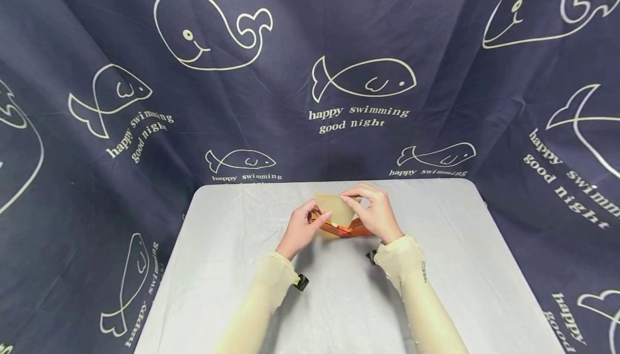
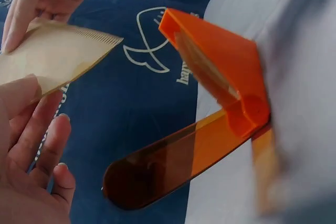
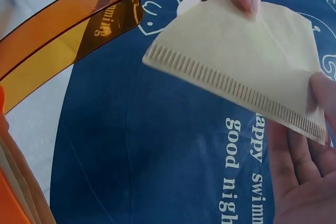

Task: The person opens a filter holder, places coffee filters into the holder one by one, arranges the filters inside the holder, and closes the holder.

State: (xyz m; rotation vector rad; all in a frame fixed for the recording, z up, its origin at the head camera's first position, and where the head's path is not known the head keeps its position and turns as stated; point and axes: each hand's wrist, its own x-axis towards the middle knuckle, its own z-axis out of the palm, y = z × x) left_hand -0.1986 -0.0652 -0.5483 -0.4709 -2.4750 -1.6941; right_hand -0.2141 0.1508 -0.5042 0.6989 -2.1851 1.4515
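Held up over the table between both hands is a pale tan paper coffee filter, cone-shaped with a crimped seam. My left hand pinches one side with thumb and fingers. The opposite side is pinched by my right hand. Beneath and just in front of the filter stands an orange filter holder on the table. More papers are stacked inside it. Its see-through amber cover is swung out at an angle, and the left hand overlaps part of the holder in the head view.
The table has a light grey cloth. Behind and around it hangs a dark blue curtain with white whales, fish and lettering. Small black pieces sit at the cuffs of the pale sleeves.
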